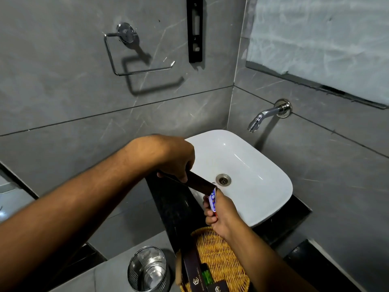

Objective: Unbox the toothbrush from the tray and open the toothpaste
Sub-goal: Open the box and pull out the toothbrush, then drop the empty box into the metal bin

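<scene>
My left hand (pixel 174 159) grips a long dark brown box (pixel 196 182) at its left part, over the black counter beside the sink. The box slants down to the right. At its right end my right hand (pixel 221 211) holds a small blue-and-white toothpaste tube (pixel 213 199) upright, its top touching the box's end. Below my right wrist lies a woven wicker tray (pixel 219 262) holding another long dark box (pixel 192 268), a small dark box (pixel 217 288) and a green item (pixel 206 275). No toothbrush shows.
A white basin (pixel 252 165) with a metal drain (pixel 223 179) sits on the black counter (pixel 166 199). A chrome tap (pixel 267 114) juts from the right wall. A steel bin (pixel 148 268) stands on the floor lower left. A towel ring (pixel 134 55) hangs on the left wall.
</scene>
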